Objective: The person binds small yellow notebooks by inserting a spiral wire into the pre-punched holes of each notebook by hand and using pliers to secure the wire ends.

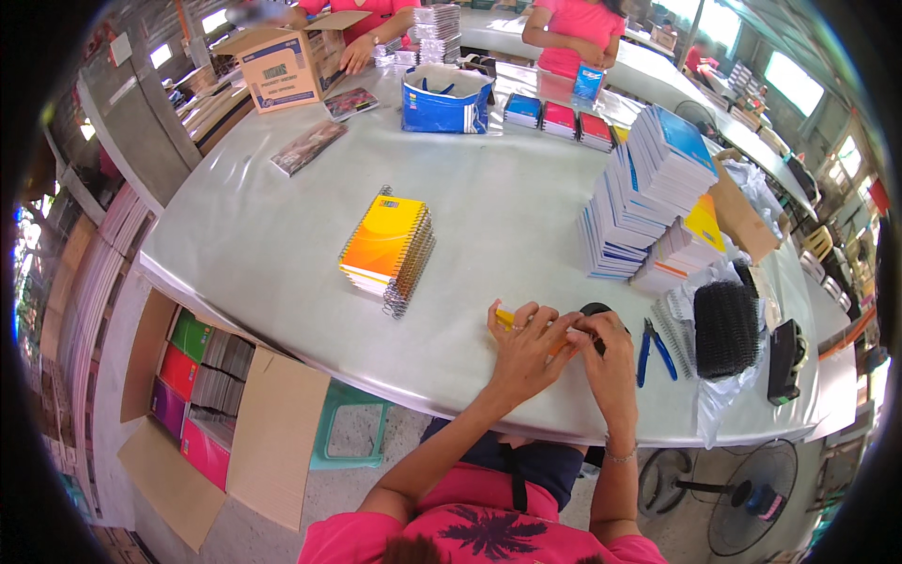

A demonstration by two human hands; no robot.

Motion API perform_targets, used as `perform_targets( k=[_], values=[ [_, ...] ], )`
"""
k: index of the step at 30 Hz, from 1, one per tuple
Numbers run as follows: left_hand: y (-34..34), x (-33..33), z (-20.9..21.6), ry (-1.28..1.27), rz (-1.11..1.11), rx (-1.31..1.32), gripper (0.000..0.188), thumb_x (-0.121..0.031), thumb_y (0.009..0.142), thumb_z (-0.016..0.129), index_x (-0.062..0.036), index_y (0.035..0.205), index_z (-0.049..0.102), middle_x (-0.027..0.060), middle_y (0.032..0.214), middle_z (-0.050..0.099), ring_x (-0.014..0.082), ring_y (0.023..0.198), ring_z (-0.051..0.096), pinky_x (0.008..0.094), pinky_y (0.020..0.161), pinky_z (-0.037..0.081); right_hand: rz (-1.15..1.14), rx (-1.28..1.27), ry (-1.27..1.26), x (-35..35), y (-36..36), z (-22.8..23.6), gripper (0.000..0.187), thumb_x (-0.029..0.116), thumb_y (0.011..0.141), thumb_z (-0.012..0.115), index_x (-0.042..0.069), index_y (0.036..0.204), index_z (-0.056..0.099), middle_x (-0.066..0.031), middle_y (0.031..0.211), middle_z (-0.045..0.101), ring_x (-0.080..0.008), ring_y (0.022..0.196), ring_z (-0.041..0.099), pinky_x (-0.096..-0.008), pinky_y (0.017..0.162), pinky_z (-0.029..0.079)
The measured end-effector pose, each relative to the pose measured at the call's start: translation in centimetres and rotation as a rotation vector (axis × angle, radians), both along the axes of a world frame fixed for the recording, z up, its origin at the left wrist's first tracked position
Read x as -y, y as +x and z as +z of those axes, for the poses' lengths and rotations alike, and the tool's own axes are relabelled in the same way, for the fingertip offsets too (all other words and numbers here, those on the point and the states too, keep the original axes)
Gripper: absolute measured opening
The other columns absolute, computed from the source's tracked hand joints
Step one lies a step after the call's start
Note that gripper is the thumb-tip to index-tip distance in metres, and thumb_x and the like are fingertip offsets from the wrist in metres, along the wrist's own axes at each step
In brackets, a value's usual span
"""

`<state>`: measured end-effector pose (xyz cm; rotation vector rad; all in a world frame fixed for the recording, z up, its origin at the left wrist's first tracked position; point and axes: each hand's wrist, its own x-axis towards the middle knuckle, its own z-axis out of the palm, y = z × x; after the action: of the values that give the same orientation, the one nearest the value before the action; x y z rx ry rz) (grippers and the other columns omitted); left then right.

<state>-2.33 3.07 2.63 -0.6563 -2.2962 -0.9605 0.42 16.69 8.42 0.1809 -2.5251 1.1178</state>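
Near the front edge of the table, my left hand [528,355] is closed round a thin yellow-and-orange thing [505,318], mostly covered by the fingers. My right hand [609,352] meets it from the right, thumb and fingertips pinched together at the thing's end; what they pinch is too small to tell. A dark rounded object [596,309] shows just behind the right fingers. Blue-handled cutting pliers [655,352] lie right of that hand. Farther left sits a stack of yellow-orange spiral notebooks [385,240], metal coils along their sides.
Tall stacks of blue-covered page blocks [648,193] rise at the right, beside black binding coils [725,324] and a black case [785,362]. A blue bag [442,103] and a carton [282,70] stand at the far side, near two people in pink. An open box [268,423] of notebooks is lower left.
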Motion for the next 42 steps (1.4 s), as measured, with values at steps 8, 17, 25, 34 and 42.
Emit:
perform_targets(
  k=[8, 17, 25, 34, 42],
  values=[
    [0.1, 1.1, 0.7, 0.059, -0.048, 0.099, 0.060, -0.019, 0.079, 0.074, -0.0196, 0.135, 0.054, 0.0129, 0.128, 0.044, 0.0294, 0.128, 0.039, 0.0607, 0.108, 0.018, 0.002, 0.002, 0.041, 0.7, 0.2, 0.1, 0.012, 0.013, 0.089, 0.063, 0.002, 0.093, 0.061, -0.0108, 0.090, 0.059, -0.0291, 0.082, 0.056, -0.0396, 0.080, 0.039],
    [-1.1, 3.0, -0.6, 0.310, -0.116, 0.331, 0.051, -0.014, 0.077, 0.080, -0.0060, 0.117, 0.049, 0.0180, 0.120, 0.041, 0.0354, 0.116, 0.043, 0.0425, 0.097, 0.041, -0.024, -0.014, 0.067, 1.0, -0.3, -0.6, 0.011, 0.013, 0.087, 0.063, 0.004, 0.094, 0.061, -0.0085, 0.091, 0.061, -0.0280, 0.086, 0.059, -0.0400, 0.080, 0.041],
    [-1.5, 3.4, 0.5, 0.275, -0.234, 0.394, 0.047, -0.015, 0.077, 0.080, -0.0048, 0.110, 0.047, 0.0105, 0.106, 0.041, 0.0261, 0.100, 0.046, 0.0365, 0.087, 0.044, 0.043, 0.050, 0.116, -0.2, 0.8, -0.5, 0.016, 0.015, 0.090, 0.058, 0.003, 0.094, 0.067, -0.0105, 0.092, 0.064, -0.0296, 0.087, 0.061, -0.0411, 0.080, 0.043],
    [-2.5, 7.2, 0.3, 0.207, -0.269, 0.419, 0.050, -0.015, 0.075, 0.083, -0.0095, 0.110, 0.049, 0.0083, 0.108, 0.042, 0.0239, 0.102, 0.045, 0.0332, 0.089, 0.042, -0.070, 0.153, 0.174, -5.4, -1.3, -0.4, 0.039, 0.015, 0.078, 0.074, 0.006, 0.114, 0.061, -0.0147, 0.124, 0.054, -0.0371, 0.115, 0.050, -0.0426, 0.097, 0.043],
    [-2.5, 6.4, -0.1, 0.346, -0.362, 0.433, 0.052, -0.021, 0.072, 0.087, -0.0104, 0.107, 0.050, 0.0060, 0.108, 0.042, 0.0201, 0.102, 0.045, 0.0324, 0.086, 0.041, 0.056, 0.286, 0.176, -6.2, -1.0, -2.4, 0.077, 0.014, 0.066, 0.083, 0.009, 0.133, 0.045, -0.0144, 0.144, 0.040, -0.0393, 0.130, 0.041, -0.0442, 0.108, 0.038]
  ],
)
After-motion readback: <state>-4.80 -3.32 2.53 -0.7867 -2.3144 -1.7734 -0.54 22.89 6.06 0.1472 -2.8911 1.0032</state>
